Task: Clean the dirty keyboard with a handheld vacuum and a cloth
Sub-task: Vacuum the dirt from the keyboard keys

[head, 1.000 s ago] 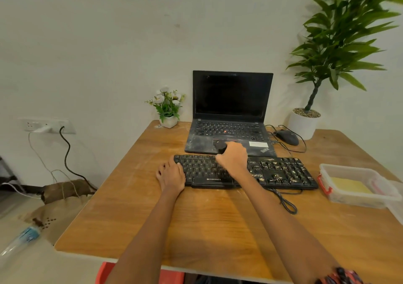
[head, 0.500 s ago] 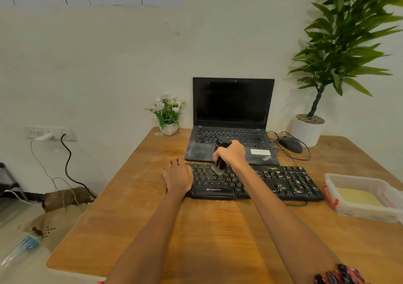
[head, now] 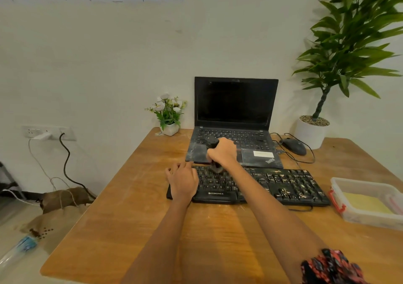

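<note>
Two hands are seen: right hand (head: 222,152) clenched around small black handheld vacuum (head: 212,143), nozzle on dusty black keyboard (head: 283,184); left hand (head: 182,181) laid flat, released, at keyboard's 9 o'clock end.

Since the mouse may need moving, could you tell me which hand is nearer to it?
Right. The right hand grips the vacuum left of the mouse; the left hand rests farther away on the keyboard's left end.

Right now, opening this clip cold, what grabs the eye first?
The two bare arms reaching to the black keyboard at the table's centre: the right hand grips a dark handheld vacuum nozzle-down on the upper-left keys, while the left hand lies flat on the keyboard's left end. Pale debris speckles the right-hand keys, and an open laptop stands just behind.
</note>
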